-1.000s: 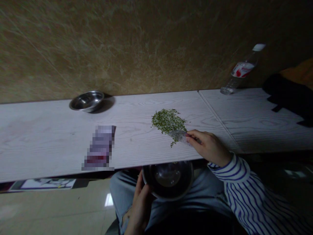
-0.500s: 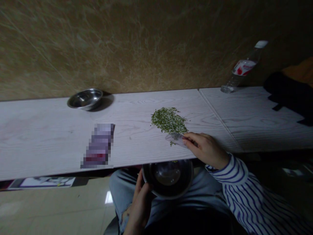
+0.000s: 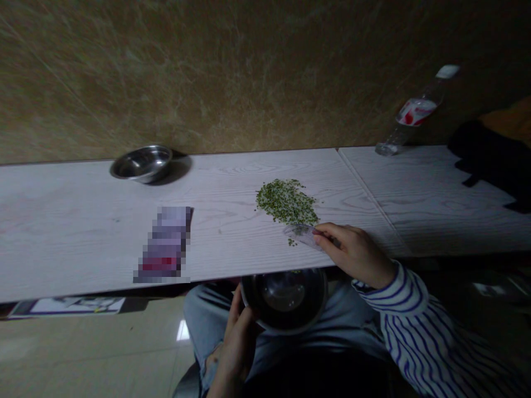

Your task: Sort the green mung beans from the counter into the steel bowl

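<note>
A loose patch of small green beans [image 3: 285,200] lies spread on the pale wood-grain table [image 3: 224,232]. My right hand [image 3: 350,251] pinches a clear plastic scraper [image 3: 302,233], its thin edge down on the table along the near side of the beans. A few beans lie apart, just in front of it. Below the table's front edge, my left hand [image 3: 241,334] grips the left rim of a metal bowl [image 3: 286,320], held over my lap. Its inside is dark and shiny, with a few beans by the far rim.
A second metal bowl [image 3: 143,165] stands at the back left against the marbled wall. A blurred-out flat object [image 3: 164,243] lies at the left. At the back right stand a plastic bottle [image 3: 415,112] and a dark cloth item [image 3: 489,160].
My right hand and the scraper have shifted only slightly along the near side of the beans. The left hand and bowl keep their place; the view has tilted a little.
</note>
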The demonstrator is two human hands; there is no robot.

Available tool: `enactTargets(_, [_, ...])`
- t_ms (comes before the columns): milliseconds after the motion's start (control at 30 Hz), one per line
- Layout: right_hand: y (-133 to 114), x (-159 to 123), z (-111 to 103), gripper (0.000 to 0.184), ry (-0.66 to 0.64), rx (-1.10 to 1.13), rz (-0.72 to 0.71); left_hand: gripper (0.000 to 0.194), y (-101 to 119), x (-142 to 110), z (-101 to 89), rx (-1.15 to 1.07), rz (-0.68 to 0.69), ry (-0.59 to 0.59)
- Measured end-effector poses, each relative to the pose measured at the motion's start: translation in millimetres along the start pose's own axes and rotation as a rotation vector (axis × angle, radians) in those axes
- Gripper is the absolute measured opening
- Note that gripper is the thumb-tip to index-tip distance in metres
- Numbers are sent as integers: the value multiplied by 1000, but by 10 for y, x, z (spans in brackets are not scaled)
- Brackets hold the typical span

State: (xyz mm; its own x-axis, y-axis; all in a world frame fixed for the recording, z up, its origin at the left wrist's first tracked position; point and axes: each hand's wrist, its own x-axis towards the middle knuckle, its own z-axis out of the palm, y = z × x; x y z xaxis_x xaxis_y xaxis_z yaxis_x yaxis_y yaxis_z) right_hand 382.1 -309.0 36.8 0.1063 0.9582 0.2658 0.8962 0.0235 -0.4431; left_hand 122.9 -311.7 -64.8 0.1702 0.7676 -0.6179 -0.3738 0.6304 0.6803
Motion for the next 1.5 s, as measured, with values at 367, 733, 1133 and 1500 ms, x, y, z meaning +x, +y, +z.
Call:
enactTargets(367, [-116, -2, 37, 18, -40, 46, -48, 78, -25, 31, -74, 5, -30, 30])
enactTargets(733, [-76, -38, 5, 19, -45, 27, -23, 73, -7, -7, -2, -20, 2, -5])
enactTargets(1133, [5, -109, -62, 16, -11, 37, 5, 72, -34, 44, -43, -11, -7, -18])
enactTargets(1500, [-34, -83, -1, 18, -9, 26, 23, 75, -70, 69, -94, -23, -25, 9])
